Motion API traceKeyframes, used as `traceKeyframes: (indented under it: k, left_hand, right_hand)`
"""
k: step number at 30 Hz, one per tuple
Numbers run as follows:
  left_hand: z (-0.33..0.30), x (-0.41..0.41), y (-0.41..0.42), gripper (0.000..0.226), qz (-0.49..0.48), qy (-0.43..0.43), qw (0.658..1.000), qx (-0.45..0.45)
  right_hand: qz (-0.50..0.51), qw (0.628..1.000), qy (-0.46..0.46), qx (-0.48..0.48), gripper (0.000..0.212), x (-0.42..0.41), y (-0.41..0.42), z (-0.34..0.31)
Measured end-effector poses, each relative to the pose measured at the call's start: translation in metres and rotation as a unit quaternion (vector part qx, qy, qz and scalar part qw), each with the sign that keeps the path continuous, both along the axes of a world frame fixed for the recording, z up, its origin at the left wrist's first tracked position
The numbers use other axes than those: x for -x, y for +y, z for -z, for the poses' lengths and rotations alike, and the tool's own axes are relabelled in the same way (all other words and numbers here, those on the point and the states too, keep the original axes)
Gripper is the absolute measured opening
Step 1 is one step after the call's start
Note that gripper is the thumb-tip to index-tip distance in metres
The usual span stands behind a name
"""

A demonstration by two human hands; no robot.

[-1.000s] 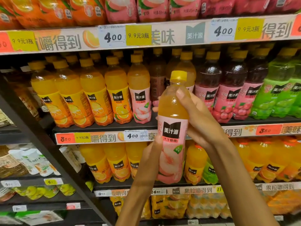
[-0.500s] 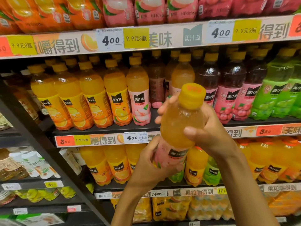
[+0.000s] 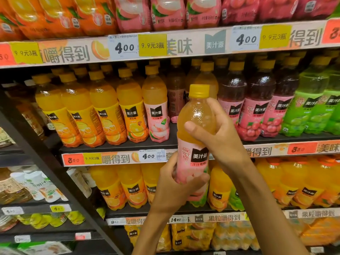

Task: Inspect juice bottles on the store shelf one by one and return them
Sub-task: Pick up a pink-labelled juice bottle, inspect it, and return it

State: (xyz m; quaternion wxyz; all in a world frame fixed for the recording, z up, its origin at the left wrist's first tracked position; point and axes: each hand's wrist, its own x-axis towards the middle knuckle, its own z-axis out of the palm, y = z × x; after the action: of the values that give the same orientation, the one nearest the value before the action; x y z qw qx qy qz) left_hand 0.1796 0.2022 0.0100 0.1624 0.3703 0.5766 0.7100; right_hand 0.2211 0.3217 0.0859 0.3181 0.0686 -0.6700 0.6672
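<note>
I hold a peach juice bottle [image 3: 195, 144] upright in front of the middle shelf [image 3: 117, 147]. It has a yellow cap, orange liquid and a pink label that faces me. My right hand [image 3: 220, 142] grips its upper body, thumb across the front. My left hand [image 3: 174, 186] wraps round its lower end from the left. A gap in the front row stands on the shelf behind the bottle, beside another peach bottle [image 3: 156, 107].
Orange juice bottles [image 3: 103, 109] fill the shelf's left part. Dark red bottles [image 3: 257, 102] and green bottles [image 3: 312, 103] stand to the right. More bottles line the shelves above and below. A dark upright post [image 3: 46, 162] borders snack shelves at the left.
The bottle was tilted with its cap towards me half a second ago; now it stands upright again with the label facing me. Both hands kept their hold.
</note>
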Motion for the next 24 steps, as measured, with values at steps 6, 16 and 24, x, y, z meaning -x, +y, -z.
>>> traceKeyframes:
  k: [6,16,24]
  left_hand:
    - [0.007,0.003,-0.008,0.075,0.098,-0.166,0.981,0.033]
    - [0.000,0.001,-0.002,0.071,0.011,-0.098,0.994,0.039]
    - [0.002,0.005,-0.007,0.038,0.000,-0.097,0.993,0.062]
  right_hand:
    - [-0.092,0.985,-0.004,0.143,0.045,0.008,0.010,0.011]
    - [0.012,0.994,-0.034,0.103,0.059,0.013,0.013,0.012]
    - [-0.041,0.979,-0.038,0.193,0.031,0.016,0.018,0.013]
